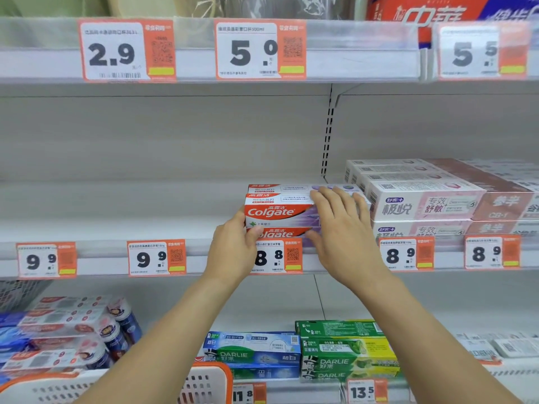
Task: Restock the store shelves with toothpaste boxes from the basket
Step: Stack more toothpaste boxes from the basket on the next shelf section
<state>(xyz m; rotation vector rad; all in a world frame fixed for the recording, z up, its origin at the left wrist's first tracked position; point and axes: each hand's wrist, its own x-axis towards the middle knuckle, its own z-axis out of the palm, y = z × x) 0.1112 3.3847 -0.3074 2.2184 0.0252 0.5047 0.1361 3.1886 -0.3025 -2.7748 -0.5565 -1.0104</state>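
Head view: both hands at the Colgate stack [277,212] on the middle shelf [116,228], just beside the pink boxes [423,204]. Left hand [233,249] holds the stack's left end, thumb curled onto the front face. Right hand [341,225] lies flat over the top box, fingers straight, gripping nothing. Basket [204,383] sits low at the frame's bottom edge; I can't see its contents.

Risks, as I judge them: the top box slides back off the lower one if my right hand pushes unevenly; the stack noses over the shelf lip; squaring up shoves the pink boxes.
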